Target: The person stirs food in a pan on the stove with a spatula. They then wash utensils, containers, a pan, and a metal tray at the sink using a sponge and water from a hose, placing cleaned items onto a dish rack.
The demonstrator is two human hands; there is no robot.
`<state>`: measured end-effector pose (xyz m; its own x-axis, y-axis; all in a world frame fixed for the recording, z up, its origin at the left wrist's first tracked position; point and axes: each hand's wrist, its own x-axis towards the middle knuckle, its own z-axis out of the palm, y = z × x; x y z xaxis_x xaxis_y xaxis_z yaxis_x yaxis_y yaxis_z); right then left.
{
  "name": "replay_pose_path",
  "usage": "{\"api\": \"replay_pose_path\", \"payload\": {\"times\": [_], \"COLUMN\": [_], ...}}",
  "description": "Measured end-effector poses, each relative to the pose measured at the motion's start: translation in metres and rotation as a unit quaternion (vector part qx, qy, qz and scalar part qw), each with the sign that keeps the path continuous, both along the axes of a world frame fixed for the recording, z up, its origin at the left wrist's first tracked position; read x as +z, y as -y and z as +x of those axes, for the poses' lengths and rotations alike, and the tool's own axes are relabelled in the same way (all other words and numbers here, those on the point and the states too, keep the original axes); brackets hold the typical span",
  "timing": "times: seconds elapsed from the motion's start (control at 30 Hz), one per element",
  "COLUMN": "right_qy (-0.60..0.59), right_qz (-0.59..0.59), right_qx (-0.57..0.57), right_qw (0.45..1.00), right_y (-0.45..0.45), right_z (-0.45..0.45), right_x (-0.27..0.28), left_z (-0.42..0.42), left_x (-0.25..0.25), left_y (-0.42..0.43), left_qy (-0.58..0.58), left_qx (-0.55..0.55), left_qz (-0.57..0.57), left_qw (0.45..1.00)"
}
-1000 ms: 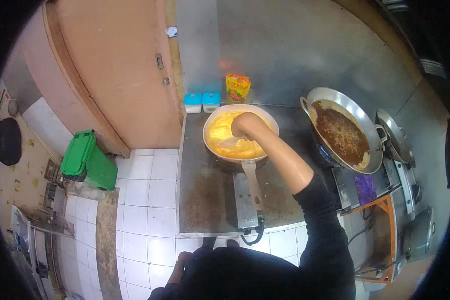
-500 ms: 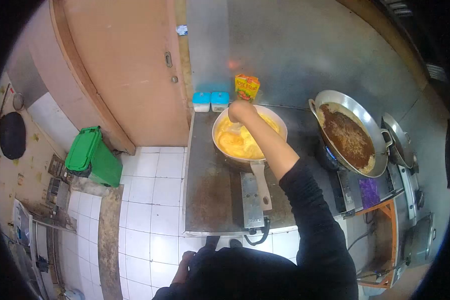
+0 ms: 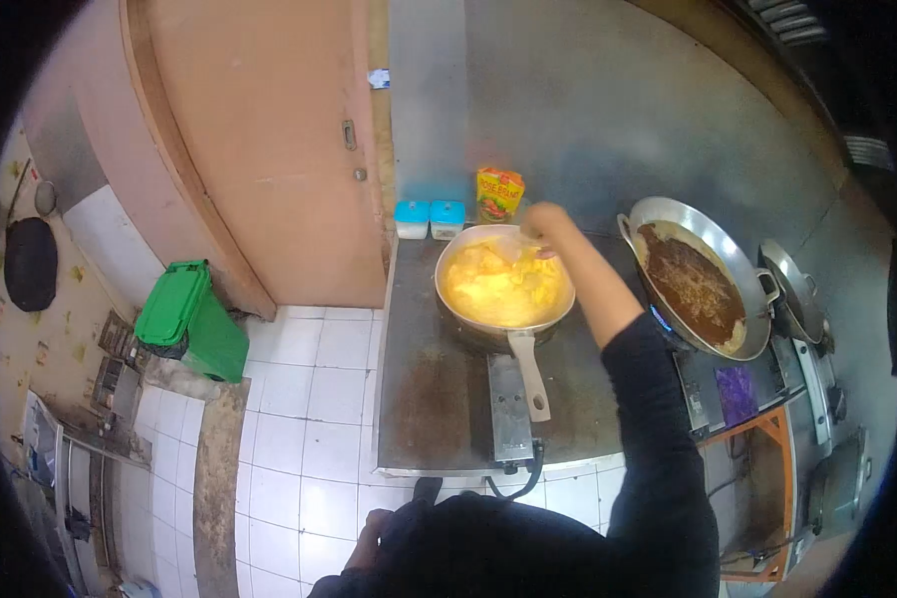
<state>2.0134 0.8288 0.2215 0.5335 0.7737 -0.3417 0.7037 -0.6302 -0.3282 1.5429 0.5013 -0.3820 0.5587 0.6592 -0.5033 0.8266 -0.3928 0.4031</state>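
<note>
My right hand (image 3: 545, 227) is closed round a pale tool that looks like a spatula (image 3: 508, 246), above the back right rim of a deep pan (image 3: 445, 299). Yellow, egg-like food (image 3: 498, 284) fills the pan, and the tool's end dips into it. The pan stands on a burner, its beige handle (image 3: 529, 374) pointing toward me. Low beside my body hangs my left hand (image 3: 371, 533), away from the counter; its fingers are too small and dark to make out.
A large wok (image 3: 698, 279) of brown liquid sits over a blue flame at the right, with another pan (image 3: 792, 289) beyond it. Behind the yellow food's pan stand two blue-lidded tubs (image 3: 430, 219) and a yellow packet (image 3: 498, 194). A green bin (image 3: 194, 319) is on the left.
My right hand has moved from over the pan's middle to its back right rim. The yellow food has shifted and folded. The whole view has drifted slightly.
</note>
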Motion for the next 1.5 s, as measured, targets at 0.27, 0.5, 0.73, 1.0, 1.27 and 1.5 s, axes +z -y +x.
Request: {"api": "replay_pose_path", "payload": {"times": [0.27, 0.5, 0.73, 1.0, 1.27, 1.5], "right_qy": [-0.155, -0.178, -0.086, -0.051, -0.013, 0.023], "right_qz": [-0.085, 0.051, 0.176, 0.221, 0.230, 0.197], "right_qx": [0.084, 0.100, 0.042, -0.012, 0.035, 0.023], "right_qw": [0.981, 0.978, 0.980, 0.974, 0.973, 0.980], "right_y": [0.108, 0.203, 0.250, 0.273, 0.279, 0.284], "right_z": [0.066, 0.019, -0.056, -0.092, -0.092, -0.093], "right_x": [0.038, 0.011, -0.042, -0.048, -0.067, -0.057], "left_z": [-0.005, -0.007, -0.014, -0.024, -0.030, -0.105], "left_x": [0.003, 0.009, 0.042, 0.062, 0.093, 0.075], "left_y": [-0.023, -0.063, -0.098, -0.119, -0.069, 0.025], "left_qy": [-0.001, 0.001, 0.006, 0.029, 0.131, 0.038], "left_qx": [-0.040, -0.078, -0.041, 0.271, 0.339, 0.307], "left_qz": [-0.028, -0.052, -0.150, -0.353, -0.345, -0.299], "left_qw": [0.999, 0.996, 0.988, 0.895, 0.865, 0.903]}}
